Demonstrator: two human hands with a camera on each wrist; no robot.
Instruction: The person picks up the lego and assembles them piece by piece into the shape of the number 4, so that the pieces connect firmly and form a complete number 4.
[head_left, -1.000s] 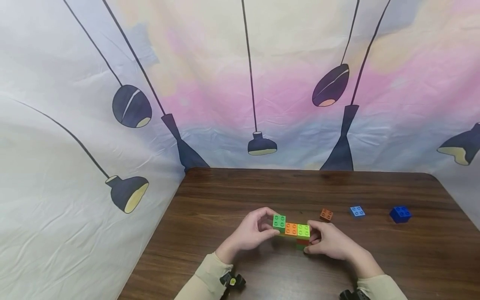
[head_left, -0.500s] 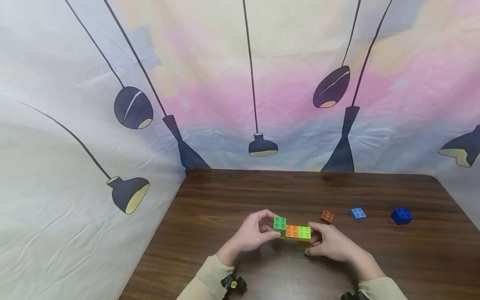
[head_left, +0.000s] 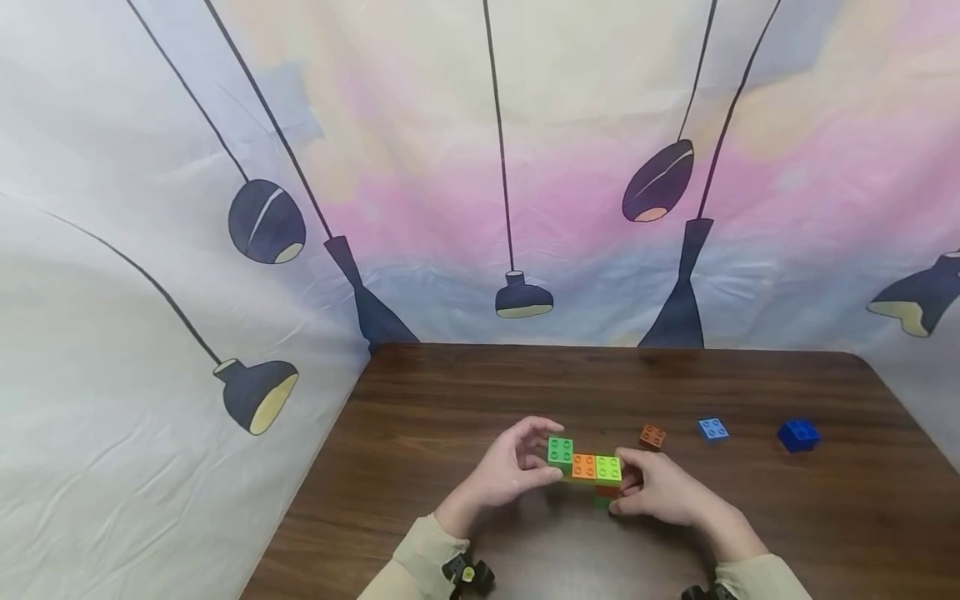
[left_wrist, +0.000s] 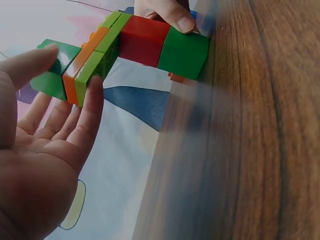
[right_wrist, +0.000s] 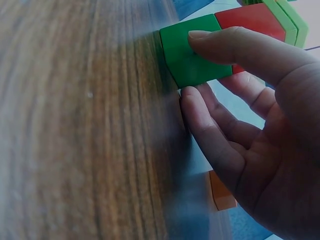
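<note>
A toy brick structure [head_left: 584, 466] stands on the table between the two hands. Its bottom is a green brick [left_wrist: 181, 54] with a red brick [left_wrist: 142, 40] on it. Lime layers [left_wrist: 90, 75] reach out over these to the left, topped by an orange brick [head_left: 584, 472], a lime brick [head_left: 608, 469] and an upper green brick [head_left: 560, 451]. My left hand [head_left: 504, 469] holds the overhanging end, thumb on the upper green brick, little finger under the lime layer, index finger raised. My right hand [head_left: 666, 487] grips the bottom green brick, thumb on its near face.
Beyond my right hand lie a brown-orange brick [head_left: 652, 436], a light blue brick [head_left: 713, 429] and a dark blue brick [head_left: 798, 435]. The wooden table [head_left: 450, 392] ends at the back against a cloth printed with lamps [head_left: 525, 296].
My left index finger has lifted off the upper green brick. My right hand keeps its grip, and the structure stays in place. The head view has shifted slightly.
</note>
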